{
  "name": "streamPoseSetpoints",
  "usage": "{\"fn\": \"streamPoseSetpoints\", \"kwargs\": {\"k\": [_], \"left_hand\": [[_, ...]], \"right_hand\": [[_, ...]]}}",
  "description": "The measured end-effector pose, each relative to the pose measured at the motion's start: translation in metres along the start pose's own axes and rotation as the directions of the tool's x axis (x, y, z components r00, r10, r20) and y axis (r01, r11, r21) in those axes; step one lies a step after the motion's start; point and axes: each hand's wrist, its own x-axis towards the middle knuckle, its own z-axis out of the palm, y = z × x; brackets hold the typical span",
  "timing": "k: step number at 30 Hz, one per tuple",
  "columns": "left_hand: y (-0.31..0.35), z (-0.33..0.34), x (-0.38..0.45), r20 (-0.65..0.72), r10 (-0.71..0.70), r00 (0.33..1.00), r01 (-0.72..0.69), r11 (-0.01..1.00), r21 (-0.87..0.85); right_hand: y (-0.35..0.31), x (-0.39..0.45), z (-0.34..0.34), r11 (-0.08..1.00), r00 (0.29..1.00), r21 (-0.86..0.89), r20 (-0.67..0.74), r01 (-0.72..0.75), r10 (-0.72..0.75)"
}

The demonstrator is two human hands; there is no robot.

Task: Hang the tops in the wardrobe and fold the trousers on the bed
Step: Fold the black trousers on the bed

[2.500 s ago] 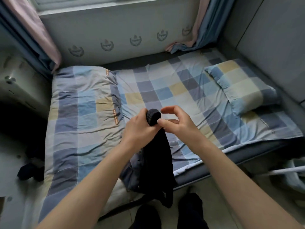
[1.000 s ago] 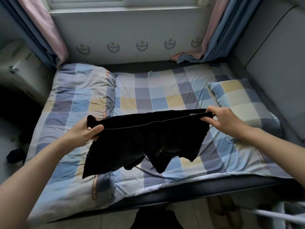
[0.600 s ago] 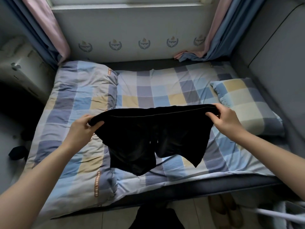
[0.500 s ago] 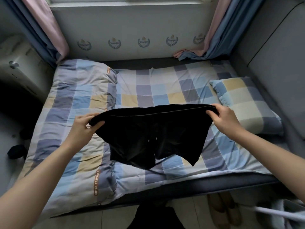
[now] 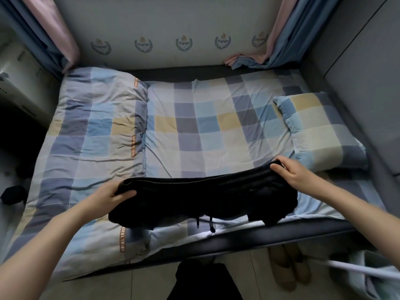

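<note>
Both hands, the left hand (image 5: 110,194) and right hand (image 5: 291,173), pinch the waistband ends of the black drawstring shorts (image 5: 205,202) low over the near edge of the checked bed (image 5: 205,126), where bunched legs could crease or slide off.

The black shorts (image 5: 205,198) — held up a moment ago — now lie lowered onto the bed (image 5: 194,131), both hands (image 5: 110,197) down with them.

You have a checked pillow (image 5: 320,131) at the bed's right end, a folded checked duvet (image 5: 97,135) on its left half, pink-and-blue curtains (image 5: 281,40) at both window sides, and pale slippers (image 5: 287,267) on the floor below
</note>
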Motion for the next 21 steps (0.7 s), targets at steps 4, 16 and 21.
{"fn": "streamPoseSetpoints", "kwargs": {"k": [4, 16, 21], "left_hand": [[-0.001, -0.006, 0.019, -0.002, -0.017, 1.000, 0.017, 1.000, 0.022], [-0.139, 0.124, 0.231, -0.251, -0.238, 0.938, 0.210, 0.969, -0.134], [-0.225, 0.231, 0.281, -0.233, -0.403, 0.885, 0.331, 0.897, -0.293]], "right_hand": [[0.008, 0.011, -0.008, 0.997, 0.998, -0.042, 0.027, -0.063, 0.064], [0.181, 0.210, 0.128, 0.982, 0.972, 0.078, -0.147, -0.173, 0.183], [0.285, 0.261, 0.239, 0.961, 0.945, 0.144, -0.197, -0.234, 0.260]]}}
